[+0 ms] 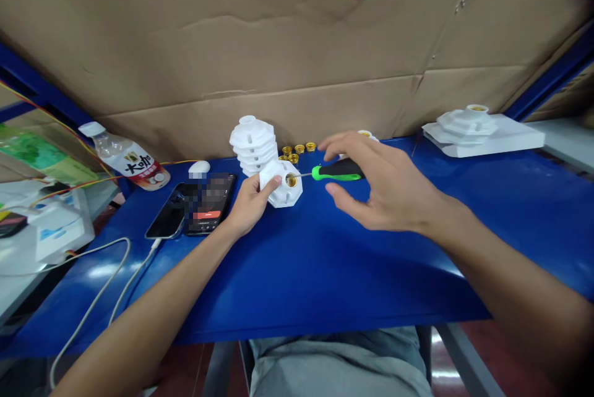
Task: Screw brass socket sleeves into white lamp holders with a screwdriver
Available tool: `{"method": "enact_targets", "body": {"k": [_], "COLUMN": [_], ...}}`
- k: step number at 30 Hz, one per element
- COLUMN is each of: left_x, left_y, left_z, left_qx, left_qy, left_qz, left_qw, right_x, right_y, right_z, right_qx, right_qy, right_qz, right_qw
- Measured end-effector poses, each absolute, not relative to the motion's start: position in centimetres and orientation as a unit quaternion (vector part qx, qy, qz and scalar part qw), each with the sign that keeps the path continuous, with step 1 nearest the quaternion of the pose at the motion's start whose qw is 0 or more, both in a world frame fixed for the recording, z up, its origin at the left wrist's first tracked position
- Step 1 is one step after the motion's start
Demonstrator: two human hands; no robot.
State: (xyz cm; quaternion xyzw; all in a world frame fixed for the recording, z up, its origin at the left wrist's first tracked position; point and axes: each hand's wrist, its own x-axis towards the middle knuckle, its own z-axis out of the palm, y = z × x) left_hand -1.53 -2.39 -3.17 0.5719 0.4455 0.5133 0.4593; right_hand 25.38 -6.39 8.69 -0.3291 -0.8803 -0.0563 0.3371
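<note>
My left hand (250, 204) grips a white octagonal lamp holder (284, 198), thumb on its face, tilted toward the right. In its middle is a gold-coloured threaded socket (291, 180). A screwdriver (338, 170) with a green and black handle lies level, its shaft reaching into that socket. My right hand (385, 183) is around the handle's back end, which sits against the palm; thumb and forefinger stand apart from the handle. Behind the left hand rises a stack of white lamp holders (253, 142). Several gold threaded shells (299, 149) lie beside the stack.
Two phones (169, 211) (211, 204), one with a white cable, lie left of my left hand near a white case (199, 168). A drink bottle (125, 156) stands tilted at the left. More lamp holders (466, 125) rest on a white box (505, 137) at the back right. Cardboard backs the blue table (325, 286).
</note>
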Motion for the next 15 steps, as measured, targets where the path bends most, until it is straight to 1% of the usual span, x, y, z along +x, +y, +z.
{"method": "enact_targets", "body": {"k": [2,7,12,15], "left_x": [-1.56,-1.61,-1.64,-1.65], "left_y": [-2.36,-2.55,-2.54,-2.47], "left_z": [-3.16,-3.04,-3.23,-3.28], "left_qx": [0.573,0.588,0.588,0.587], "left_qy": [0.439,0.425,0.420,0.417], "left_qz": [0.512,0.493,0.497,0.498], "left_qw": [0.465,0.480,0.480,0.484], "right_x": [25.31,25.14,25.72,25.68], "right_y": [-6.43,-6.66,-6.57,-6.43], "right_z": [8.71,8.71,9.08,8.67], "right_qx": [-0.304,-0.384,-0.300,-0.312], "right_qy": [-0.890,-0.844,-0.893,-0.887], "right_qz": [-0.039,-0.132,-0.052,-0.097], "right_qw": [0.336,0.350,0.332,0.325]}}
